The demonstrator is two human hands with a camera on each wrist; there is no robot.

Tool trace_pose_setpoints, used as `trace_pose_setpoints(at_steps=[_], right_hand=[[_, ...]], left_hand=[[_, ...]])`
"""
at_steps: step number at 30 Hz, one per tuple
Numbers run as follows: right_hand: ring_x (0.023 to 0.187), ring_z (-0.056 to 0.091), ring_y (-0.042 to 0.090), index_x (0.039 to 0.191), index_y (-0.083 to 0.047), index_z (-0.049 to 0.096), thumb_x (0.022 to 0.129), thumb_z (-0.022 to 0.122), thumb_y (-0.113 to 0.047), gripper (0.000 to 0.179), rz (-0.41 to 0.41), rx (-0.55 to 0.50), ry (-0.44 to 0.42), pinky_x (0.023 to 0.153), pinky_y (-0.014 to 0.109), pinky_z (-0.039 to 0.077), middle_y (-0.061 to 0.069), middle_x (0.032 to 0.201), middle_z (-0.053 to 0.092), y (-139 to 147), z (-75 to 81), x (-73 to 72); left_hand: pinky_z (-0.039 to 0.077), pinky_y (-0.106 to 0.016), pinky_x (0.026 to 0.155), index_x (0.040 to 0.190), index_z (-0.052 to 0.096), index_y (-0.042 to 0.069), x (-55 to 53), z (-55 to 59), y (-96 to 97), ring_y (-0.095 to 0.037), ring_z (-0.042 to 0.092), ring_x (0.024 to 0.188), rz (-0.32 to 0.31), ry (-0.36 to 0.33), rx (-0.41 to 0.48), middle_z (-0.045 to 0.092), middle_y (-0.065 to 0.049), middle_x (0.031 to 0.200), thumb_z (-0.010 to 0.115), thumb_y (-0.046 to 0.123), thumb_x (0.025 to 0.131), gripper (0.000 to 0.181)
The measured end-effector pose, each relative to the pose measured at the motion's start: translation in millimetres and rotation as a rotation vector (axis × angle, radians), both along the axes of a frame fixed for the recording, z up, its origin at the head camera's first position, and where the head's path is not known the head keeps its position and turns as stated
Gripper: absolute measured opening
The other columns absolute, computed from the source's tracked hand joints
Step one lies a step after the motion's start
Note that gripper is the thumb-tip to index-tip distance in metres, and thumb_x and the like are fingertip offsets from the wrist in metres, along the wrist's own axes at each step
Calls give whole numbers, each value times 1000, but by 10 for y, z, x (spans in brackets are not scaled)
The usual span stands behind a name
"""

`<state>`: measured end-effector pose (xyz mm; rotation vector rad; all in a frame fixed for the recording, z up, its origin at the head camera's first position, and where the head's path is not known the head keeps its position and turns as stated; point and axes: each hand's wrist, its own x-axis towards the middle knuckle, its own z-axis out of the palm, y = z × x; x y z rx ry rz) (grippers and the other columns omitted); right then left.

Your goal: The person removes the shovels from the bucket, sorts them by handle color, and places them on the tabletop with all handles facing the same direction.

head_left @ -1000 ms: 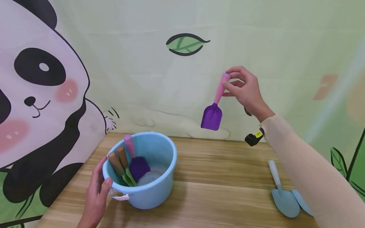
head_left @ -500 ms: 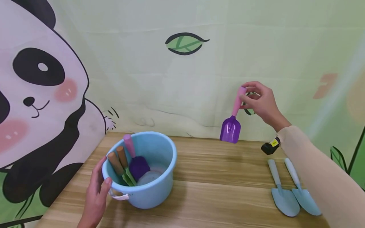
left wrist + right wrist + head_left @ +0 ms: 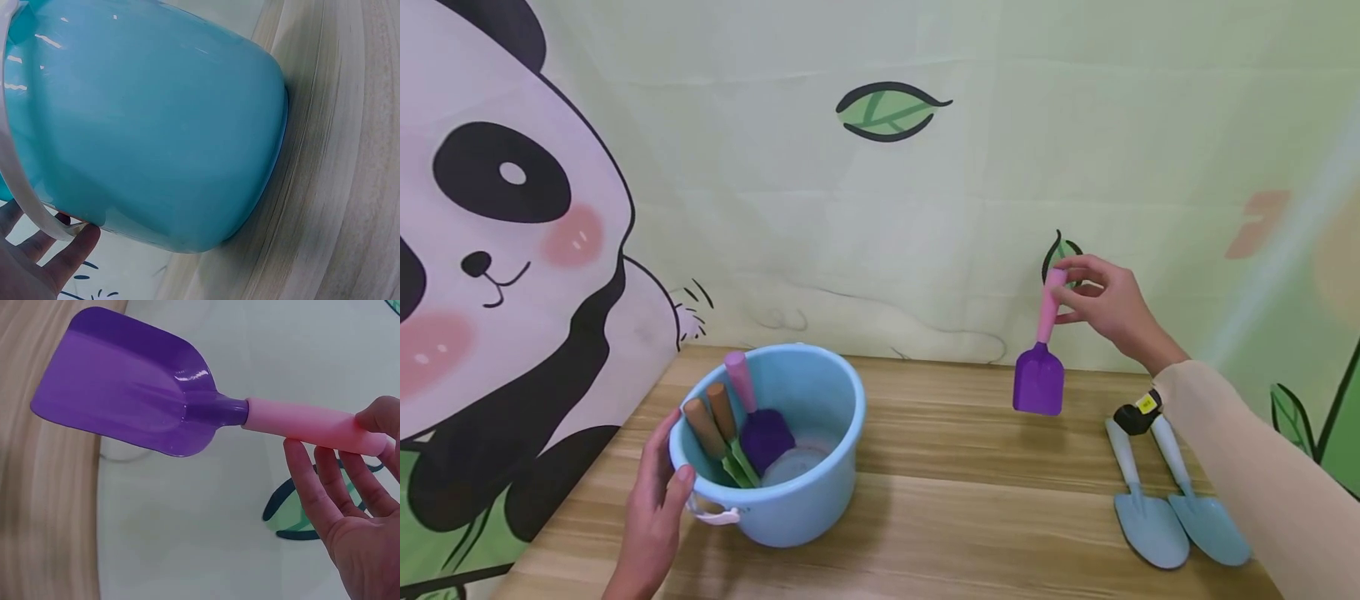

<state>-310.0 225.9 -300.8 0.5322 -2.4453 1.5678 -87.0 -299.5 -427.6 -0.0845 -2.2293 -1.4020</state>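
A small shovel with a purple blade point(image 3: 1039, 383) and a pink handle hangs blade-down above the back of the table. My right hand point(image 3: 1108, 304) pinches the upper end of its handle, thumb on one side and fingertips on the other, as the right wrist view also shows. On the left stands a light blue bucket point(image 3: 797, 508); my left hand point(image 3: 655, 508) holds it at the left rim, with the thumb near the white bail handle point(image 3: 22, 175). Inside the bucket lean another purple shovel point(image 3: 766, 442) with a pink handle and two brown-handled tools point(image 3: 703, 427) with green lower parts.
Two pale blue trowels point(image 3: 1150, 529) lie side by side on the wooden table point(image 3: 955, 533) at the right, below my right forearm. A cloth backdrop point(image 3: 775, 208) printed with a panda and leaves rises behind the table's back edge.
My right hand has moved right and down with the shovel, bringing it closer to the table. The left hand and bucket have stayed in place.
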Motion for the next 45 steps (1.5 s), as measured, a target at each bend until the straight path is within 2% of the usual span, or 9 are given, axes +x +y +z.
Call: trace_pose_setpoints(at_steps=[12,17,22,28,34,41,45], right_hand=[[94,65,28,134,-4,54,92,69,-18,47,40,-28,-143,69,44,59,20,118,55,97,-296,45],[95,65,30,133,-4,54,92,69,-18,46,45,-36,-172,70,44,59,22,122,55,117,-449,61],[94,64,27,135,-4,52,91,70,-22,50,64,-31,-183,70,44,59,23,123,54,146,-612,57],[93,65,25,137,-1,49,92,69,-22,54,78,-27,-247,71,45,59,25,125,51,160,-783,79],[96,64,30,137,-2,49,92,69,-23,53,92,-32,-297,77,53,56,26,126,51,176,-941,106],[99,63,33,137,-3,49,93,67,-25,53,107,-8,-350,80,56,54,27,128,51,162,-1070,181],[98,64,32,137,-2,49,94,66,-21,50,115,-7,-366,79,56,54,28,127,50,143,-1110,218]], left_hand=[[35,-11,100,154,24,29,-11,16,1,-10,36,137,-4,-3,-12,32,1,155,46,10,101,60],[35,-11,100,154,24,30,-17,12,-1,-9,36,137,-4,0,-13,32,1,155,46,10,101,61],[35,-11,100,154,24,30,-19,11,-3,-9,36,136,-4,1,-14,32,1,155,46,10,101,61],[35,-11,100,154,24,29,-17,2,-7,-9,36,137,-8,2,-11,32,0,155,45,9,101,61],[35,-11,100,155,24,29,-8,5,-5,-10,36,137,-7,1,-5,32,0,155,46,9,102,61],[35,-11,100,154,24,30,-3,6,-2,-11,36,137,-4,-5,-1,31,1,155,46,10,102,60],[35,-10,99,155,23,30,-4,6,-2,-10,35,137,-7,-8,-5,31,0,155,45,10,102,60]])
